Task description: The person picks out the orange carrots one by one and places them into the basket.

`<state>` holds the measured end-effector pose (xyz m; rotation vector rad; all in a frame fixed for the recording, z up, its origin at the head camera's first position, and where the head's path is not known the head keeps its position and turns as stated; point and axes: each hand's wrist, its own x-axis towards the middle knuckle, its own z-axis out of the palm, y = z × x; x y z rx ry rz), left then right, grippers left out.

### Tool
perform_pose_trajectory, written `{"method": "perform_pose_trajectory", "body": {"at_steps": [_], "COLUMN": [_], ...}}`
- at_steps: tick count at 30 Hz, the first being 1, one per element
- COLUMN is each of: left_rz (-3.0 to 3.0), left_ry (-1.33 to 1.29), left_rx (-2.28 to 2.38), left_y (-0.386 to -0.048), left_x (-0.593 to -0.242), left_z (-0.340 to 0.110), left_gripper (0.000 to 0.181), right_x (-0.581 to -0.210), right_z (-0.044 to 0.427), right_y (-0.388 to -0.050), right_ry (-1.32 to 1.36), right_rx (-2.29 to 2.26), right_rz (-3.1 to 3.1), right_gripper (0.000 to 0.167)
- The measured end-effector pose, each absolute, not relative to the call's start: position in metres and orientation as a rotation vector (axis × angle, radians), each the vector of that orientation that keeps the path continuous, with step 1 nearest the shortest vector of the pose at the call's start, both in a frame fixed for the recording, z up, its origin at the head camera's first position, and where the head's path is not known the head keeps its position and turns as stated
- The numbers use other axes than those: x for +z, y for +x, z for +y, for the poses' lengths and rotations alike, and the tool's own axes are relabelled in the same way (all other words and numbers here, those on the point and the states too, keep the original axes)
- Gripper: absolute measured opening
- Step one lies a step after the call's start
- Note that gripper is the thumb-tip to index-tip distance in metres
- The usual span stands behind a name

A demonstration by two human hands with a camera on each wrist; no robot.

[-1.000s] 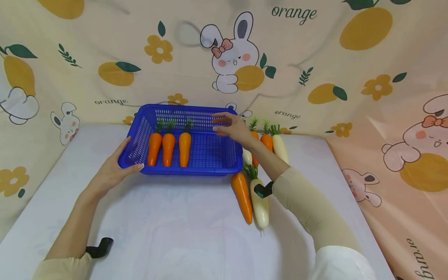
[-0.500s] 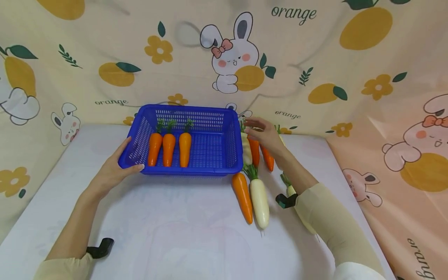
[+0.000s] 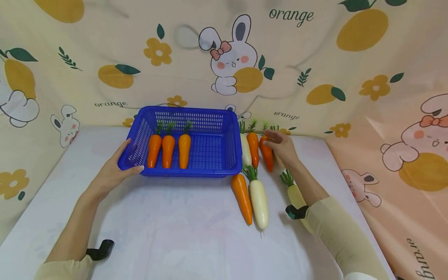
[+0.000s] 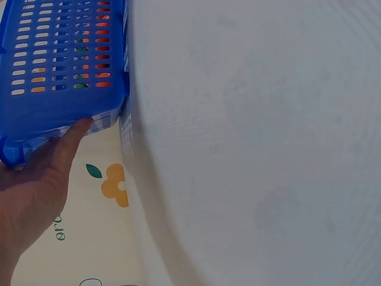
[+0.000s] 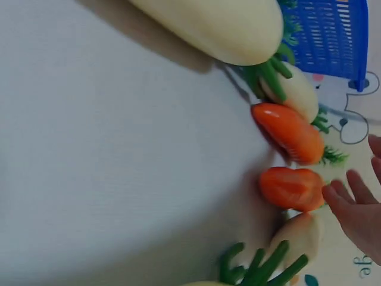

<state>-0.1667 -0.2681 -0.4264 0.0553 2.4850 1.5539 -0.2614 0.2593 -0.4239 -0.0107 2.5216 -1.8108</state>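
A blue plastic basket (image 3: pixel 189 172) with slotted walls stands at the back of the table and holds three carrots (image 3: pixel 168 151) at its left side. My left hand (image 3: pixel 112 169) grips its front left corner, thumb along the front rim. In the left wrist view the same hand (image 4: pixel 38 193) is at the basket's corner, some fingers hidden. To the basket's right, my right hand (image 3: pixel 284 148) hovers by an orange carrot (image 3: pixel 267 155). Its fingers are spread and hold nothing in the right wrist view. A white radish (image 5: pixel 297 238) lies partly hidden behind that hand in the head view.
Another carrot (image 3: pixel 253 147) and a white radish (image 3: pixel 245 151) lie against the basket's right side. Nearer the front are a carrot (image 3: pixel 242 200) and a radish (image 3: pixel 259 204). One more radish (image 3: pixel 296 196) lies partly under the right forearm. A printed cloth hangs behind the table.
My right hand has moved from over the basket's right end rightward to the carrots and radishes beside it. The left hand and basket have stayed in place.
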Motion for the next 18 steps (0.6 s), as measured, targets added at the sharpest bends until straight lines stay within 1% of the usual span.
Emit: {"method": "perform_pose_trajectory", "body": {"at_steps": [4,9,14,18], "left_rz": [2.485,2.491,2.503,2.499], "left_ry": [0.056,0.065,0.056,0.047], "left_rx": [1.553,1.553,1.533,1.532], "left_y": [-0.166,-0.166,-0.167,-0.167], "left_x": [-0.425,-0.426,-0.426,-0.426], "left_z": [-0.268,-0.267,-0.268,-0.269], "left_gripper": [0.103,0.103,0.102,0.102], "right_x": [-0.43,-0.436,-0.44,-0.444], "right_z": [0.264,0.269,0.273,0.274], "right_y": [-0.262,-0.263,-0.269,-0.275], "right_ry": [0.089,0.137,0.194,0.162], "right_rx": [-1.745,-1.712,-1.624,-1.557], "right_rz": [2.536,2.516,2.537,2.523], "right_gripper": [0.05,0.053,0.061,0.067]}}
